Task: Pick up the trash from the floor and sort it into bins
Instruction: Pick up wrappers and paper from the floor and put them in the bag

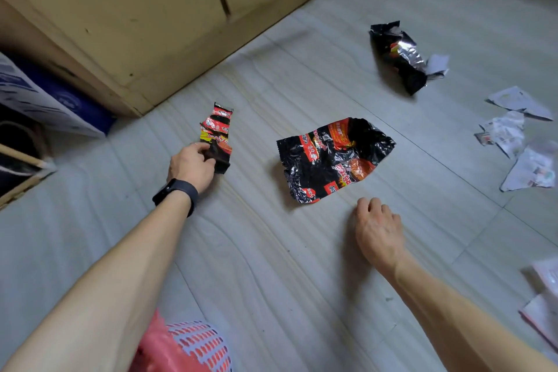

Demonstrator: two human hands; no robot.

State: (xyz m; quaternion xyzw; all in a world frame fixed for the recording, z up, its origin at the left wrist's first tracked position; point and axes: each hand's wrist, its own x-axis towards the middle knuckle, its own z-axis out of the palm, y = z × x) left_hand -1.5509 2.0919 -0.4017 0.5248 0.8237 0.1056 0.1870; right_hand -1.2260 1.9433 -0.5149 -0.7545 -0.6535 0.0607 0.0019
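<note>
Pale floor (265,266) holds the big wrapper (332,160) just ahead of your empty, loosely curled right hand (379,229); your left hand (191,164), farther off, pinches a small wrapper (218,133) by the cabinet (151,24).

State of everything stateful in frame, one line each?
left grip: holds small wrapper, fingers curled round its near end.
right grip: relaxed, holding nothing, beside large wrapper.
small wrapper: torn, held.
large wrapper: opened flat, crinkled, on floor, untouched.
far wrapper: crumpled, torn open, on floor.
paper scraps: torn, scattered on floor.
cabinet doors: closed.
</note>
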